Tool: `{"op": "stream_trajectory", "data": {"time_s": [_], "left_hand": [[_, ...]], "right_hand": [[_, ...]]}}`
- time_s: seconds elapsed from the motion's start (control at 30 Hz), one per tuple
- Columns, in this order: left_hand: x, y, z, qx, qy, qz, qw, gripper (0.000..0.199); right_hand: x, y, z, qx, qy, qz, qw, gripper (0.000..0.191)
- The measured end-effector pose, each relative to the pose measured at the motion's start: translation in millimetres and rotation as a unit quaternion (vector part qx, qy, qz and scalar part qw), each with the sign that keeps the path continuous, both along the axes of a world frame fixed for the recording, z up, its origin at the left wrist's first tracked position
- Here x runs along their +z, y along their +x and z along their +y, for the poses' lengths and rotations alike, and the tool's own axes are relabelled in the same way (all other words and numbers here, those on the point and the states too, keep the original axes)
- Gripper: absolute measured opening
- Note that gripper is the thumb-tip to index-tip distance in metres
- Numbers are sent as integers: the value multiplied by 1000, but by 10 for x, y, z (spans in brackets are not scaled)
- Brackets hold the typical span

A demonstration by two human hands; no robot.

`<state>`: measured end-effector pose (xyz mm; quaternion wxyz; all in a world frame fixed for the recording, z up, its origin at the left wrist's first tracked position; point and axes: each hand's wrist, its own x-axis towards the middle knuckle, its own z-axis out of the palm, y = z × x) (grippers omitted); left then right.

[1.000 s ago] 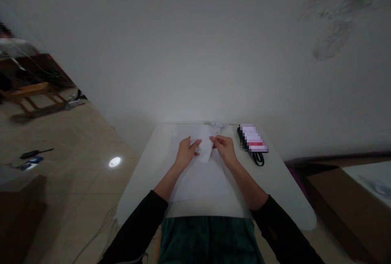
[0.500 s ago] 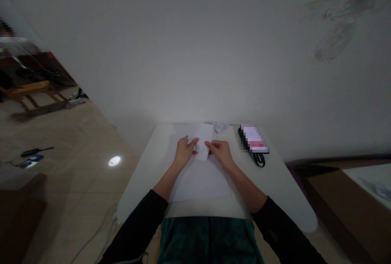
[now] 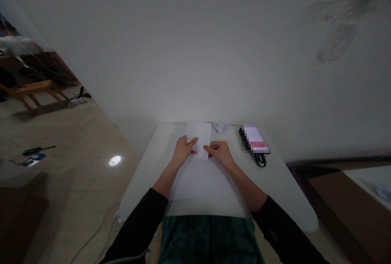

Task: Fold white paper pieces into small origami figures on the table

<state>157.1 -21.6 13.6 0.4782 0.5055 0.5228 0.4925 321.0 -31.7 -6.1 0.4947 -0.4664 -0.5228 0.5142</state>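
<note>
**Small white sheet [image 3: 199, 140] at 12 o'clock, between left hand [image 3: 183, 151] and right hand [image 3: 220, 153]**

From my seat at the feed, green trousers [image 3: 210, 239] fill the bottom of the view, and black sleeves [image 3: 134, 227] reach forward from 7 and 5 o'clock. Ahead is a white rounded table [image 3: 143, 174] with a large white paper sheet [image 3: 198, 180] lying on it. The small sheet sits over that sheet's far part, a clean rectangle with its long side pointing away from me.

Both hands are half-closed and touch it from either side. The left thumb lies across its left edge, and the right fingertips [image 3: 210, 147] meet its lower right edge. I cannot tell how firm either grip is, or whether the sheet is lifted.

Beyond, at 12 o'clock, a crumpled paper scrap [image 3: 220, 127] sits at the table's far edge. At 1 o'clock lies a pixelated flat object [image 3: 255, 139] with a black cable [image 3: 259, 160] beside it. A tiled floor [image 3: 76, 142] spreads toward 9 o'clock, a low wooden stool [image 3: 35, 91] stands at 10 o'clock, and a white wall [image 3: 195, 52] rises behind everything.
</note>
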Motion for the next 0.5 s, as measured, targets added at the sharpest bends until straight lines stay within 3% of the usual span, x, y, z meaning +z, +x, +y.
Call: {"op": "stream_trajectory", "data": {"time_s": [0.13, 0.4, 0.5], "left_hand": [[42, -7, 8, 2, -11, -6, 1000, 38], [9, -17, 26, 9, -7, -7, 1000, 35], [-17, -28, 31, 16, 1, -4, 1000, 36]], "right_hand": [[2, 23, 22, 14, 5, 21, 1000, 39], [-78, -49, -20, -28, 52, -26, 998, 39], [-135, -39, -9, 9, 26, -34, 999, 40]]}}
